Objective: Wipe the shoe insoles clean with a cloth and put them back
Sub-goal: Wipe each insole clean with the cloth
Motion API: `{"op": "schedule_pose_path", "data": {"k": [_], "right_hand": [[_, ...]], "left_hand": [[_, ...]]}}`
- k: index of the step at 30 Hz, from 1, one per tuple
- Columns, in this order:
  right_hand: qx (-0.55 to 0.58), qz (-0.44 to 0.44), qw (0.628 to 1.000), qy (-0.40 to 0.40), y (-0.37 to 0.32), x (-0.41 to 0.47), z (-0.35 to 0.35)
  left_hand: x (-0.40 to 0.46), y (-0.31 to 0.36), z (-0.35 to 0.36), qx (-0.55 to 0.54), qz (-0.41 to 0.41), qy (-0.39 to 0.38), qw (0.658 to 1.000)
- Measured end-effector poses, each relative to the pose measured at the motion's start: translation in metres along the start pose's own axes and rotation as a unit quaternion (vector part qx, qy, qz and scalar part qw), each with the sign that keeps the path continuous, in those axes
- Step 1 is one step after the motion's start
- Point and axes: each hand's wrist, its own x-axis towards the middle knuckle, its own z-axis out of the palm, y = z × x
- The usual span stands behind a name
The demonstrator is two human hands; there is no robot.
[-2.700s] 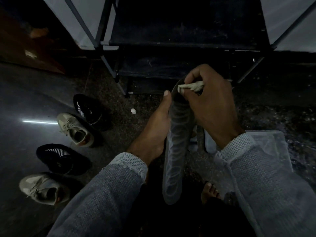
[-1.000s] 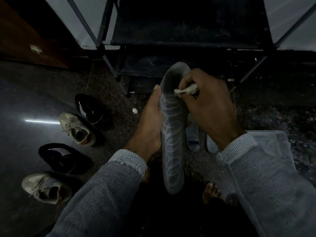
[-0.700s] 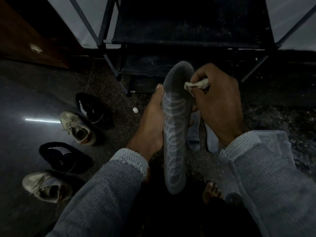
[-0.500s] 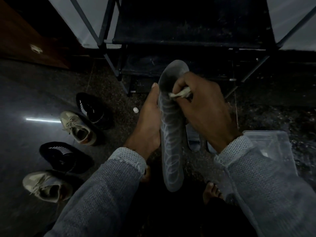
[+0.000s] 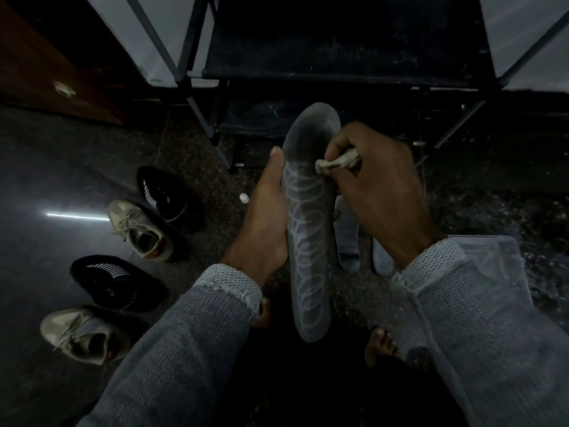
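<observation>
A long grey insole (image 5: pixel 309 229) with a pale ring pattern stands upright in front of me. My left hand (image 5: pixel 263 217) holds it along its left edge, thumb up the side and fingers behind it. My right hand (image 5: pixel 378 192) grips a small crumpled pale cloth (image 5: pixel 337 161) and presses it against the insole's upper right part. Two more light insoles (image 5: pixel 348 238) lie on the floor behind the held one, partly hidden by my right wrist.
Two beige sneakers (image 5: pixel 138 231) and two black sneakers (image 5: pixel 117 282) stand on the dark floor at the left. A black metal shoe rack (image 5: pixel 338 75) rises ahead. A small white object (image 5: pixel 244 197) lies on the floor. A clear plastic bag (image 5: pixel 498 266) lies at the right. My bare toes (image 5: pixel 381 343) show below.
My right hand with the cloth has rubbed back and forth across the insole's upper part and now sits at its right edge. The insole has risen slightly in my left hand.
</observation>
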Motion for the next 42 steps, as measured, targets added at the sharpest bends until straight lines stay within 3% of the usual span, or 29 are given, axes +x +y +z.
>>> {"op": "schedule_pose_path", "data": {"k": [4,10,16,22,25,29,36,42], "right_hand": [[0.005,0.006,1.0,0.017,0.004,0.0,-0.005],[0.01,-0.037,0.994,-0.097,-0.009,-0.004,0.007],[0.014,0.015,1.0,0.012,0.001,-0.001,0.0],[0.041,-0.012,0.996,-0.079,-0.012,-0.005,0.008],[0.053,0.016,0.998,-0.041,-0.009,-0.003,0.006],[0.021,0.048,0.998,0.047,0.001,0.001,-0.001],[0.052,-0.002,0.998,-0.044,-0.017,-0.006,0.01],[0.039,0.051,0.997,0.04,-0.005,0.001,0.002]], "left_hand": [[0.001,-0.001,0.0,0.011,-0.001,-0.005,1.0],[0.0,0.002,0.0,-0.012,0.024,-0.021,0.999],[0.001,-0.001,-0.001,-0.019,0.01,-0.029,0.999],[-0.004,0.004,0.004,-0.003,0.025,-0.024,0.999],[-0.001,0.003,0.005,0.048,0.018,-0.011,0.999],[0.0,0.0,0.001,-0.008,-0.004,-0.029,1.0],[-0.001,0.003,0.006,0.004,0.025,-0.028,0.999],[0.0,-0.004,0.002,-0.011,-0.003,-0.03,0.999]]}}
